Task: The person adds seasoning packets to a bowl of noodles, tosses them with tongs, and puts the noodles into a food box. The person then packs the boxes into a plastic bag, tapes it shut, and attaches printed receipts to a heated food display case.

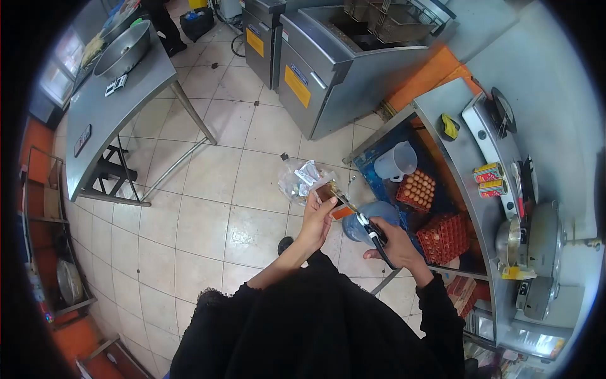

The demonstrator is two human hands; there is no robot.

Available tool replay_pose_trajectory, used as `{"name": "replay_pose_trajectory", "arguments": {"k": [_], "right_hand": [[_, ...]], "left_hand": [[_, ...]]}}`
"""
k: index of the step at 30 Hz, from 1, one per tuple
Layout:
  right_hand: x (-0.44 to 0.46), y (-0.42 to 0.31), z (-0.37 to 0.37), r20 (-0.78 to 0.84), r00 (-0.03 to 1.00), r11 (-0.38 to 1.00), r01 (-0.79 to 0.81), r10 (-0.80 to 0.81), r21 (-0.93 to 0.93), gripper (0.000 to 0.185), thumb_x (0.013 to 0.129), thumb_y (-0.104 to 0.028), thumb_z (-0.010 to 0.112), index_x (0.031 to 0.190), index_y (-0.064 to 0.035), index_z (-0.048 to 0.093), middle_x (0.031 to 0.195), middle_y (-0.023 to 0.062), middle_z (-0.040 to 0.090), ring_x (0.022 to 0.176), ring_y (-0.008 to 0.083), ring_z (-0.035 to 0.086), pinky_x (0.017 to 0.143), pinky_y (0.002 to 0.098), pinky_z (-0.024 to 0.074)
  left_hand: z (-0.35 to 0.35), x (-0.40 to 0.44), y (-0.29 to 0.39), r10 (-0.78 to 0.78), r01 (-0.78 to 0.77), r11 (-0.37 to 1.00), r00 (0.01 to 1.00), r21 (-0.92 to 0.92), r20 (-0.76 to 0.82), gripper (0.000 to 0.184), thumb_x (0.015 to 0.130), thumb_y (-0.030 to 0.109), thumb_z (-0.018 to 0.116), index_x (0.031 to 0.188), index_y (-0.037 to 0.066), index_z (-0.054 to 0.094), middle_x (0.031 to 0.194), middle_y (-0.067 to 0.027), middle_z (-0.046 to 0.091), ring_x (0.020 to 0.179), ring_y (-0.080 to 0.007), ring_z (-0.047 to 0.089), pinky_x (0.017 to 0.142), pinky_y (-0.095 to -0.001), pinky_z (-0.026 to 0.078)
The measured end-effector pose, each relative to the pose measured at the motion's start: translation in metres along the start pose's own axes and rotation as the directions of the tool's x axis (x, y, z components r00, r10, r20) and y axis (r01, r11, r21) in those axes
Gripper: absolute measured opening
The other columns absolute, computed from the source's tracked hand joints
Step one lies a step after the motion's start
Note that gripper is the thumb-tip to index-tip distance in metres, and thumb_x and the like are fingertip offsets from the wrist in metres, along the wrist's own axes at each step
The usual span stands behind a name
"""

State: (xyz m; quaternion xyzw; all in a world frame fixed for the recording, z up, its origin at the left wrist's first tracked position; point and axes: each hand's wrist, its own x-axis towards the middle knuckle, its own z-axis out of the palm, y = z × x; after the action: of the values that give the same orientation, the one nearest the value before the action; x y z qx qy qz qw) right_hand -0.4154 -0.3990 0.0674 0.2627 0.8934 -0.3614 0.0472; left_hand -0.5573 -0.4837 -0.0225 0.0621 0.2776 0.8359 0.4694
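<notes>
My left hand (317, 221) pinches a small packet (326, 192), brownish with an orange part low down; its exact kind is hard to make out. In my right hand (399, 245) are black-handled scissors (371, 232), fingers wrapped round the grips. Their blades point up and left and meet the packet; whether they are closed on it I cannot tell. Below the hands, a clear plastic bag (291, 183) with wrappers lies on the tiled floor. A large bluish water bottle (380, 213) stands behind the scissors, partly covered by them.
At right, a metal table (451, 148) bears a gas stove (483, 129) and two cans (490, 180). Its lower shelf holds a translucent pitcher (396, 162), a tray of eggs (416, 190) and red trays (444, 239). Fryers (344, 82) stand ahead; a steel table (101, 120) is left.
</notes>
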Motion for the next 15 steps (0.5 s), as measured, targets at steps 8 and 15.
{"name": "replay_pose_trajectory", "arguments": {"k": [8,15], "right_hand": [[-0.0022,-0.0017,-0.0031,0.070,0.996,0.998,-0.064,0.063,0.016,0.070,0.049,-0.047,0.067,0.099,-0.0051,0.043,0.070,0.0136,0.051,0.066,0.0292,0.052,0.059,0.0331,0.0394],[-0.0047,0.0007,-0.0048,0.018,1.000,1.000,-0.002,0.002,-0.007,0.070,0.050,-0.045,0.067,0.101,-0.0052,0.040,0.070,0.0138,0.048,0.066,0.0296,0.048,0.060,0.0326,0.0376]], "left_hand": [[0.0018,-0.0039,-0.0010,-0.063,0.063,0.997,0.998,-0.037,0.011,0.040,0.074,0.008,0.049,0.110,0.007,0.030,0.108,-0.0059,0.042,0.101,-0.0157,0.041,0.087,-0.0302,0.032],[0.0084,-0.0060,-0.0027,-0.083,0.084,0.996,0.996,-0.028,0.010,0.040,0.075,0.007,0.048,0.110,0.007,0.029,0.108,-0.0053,0.042,0.100,-0.0150,0.041,0.087,-0.0303,0.032]]}}
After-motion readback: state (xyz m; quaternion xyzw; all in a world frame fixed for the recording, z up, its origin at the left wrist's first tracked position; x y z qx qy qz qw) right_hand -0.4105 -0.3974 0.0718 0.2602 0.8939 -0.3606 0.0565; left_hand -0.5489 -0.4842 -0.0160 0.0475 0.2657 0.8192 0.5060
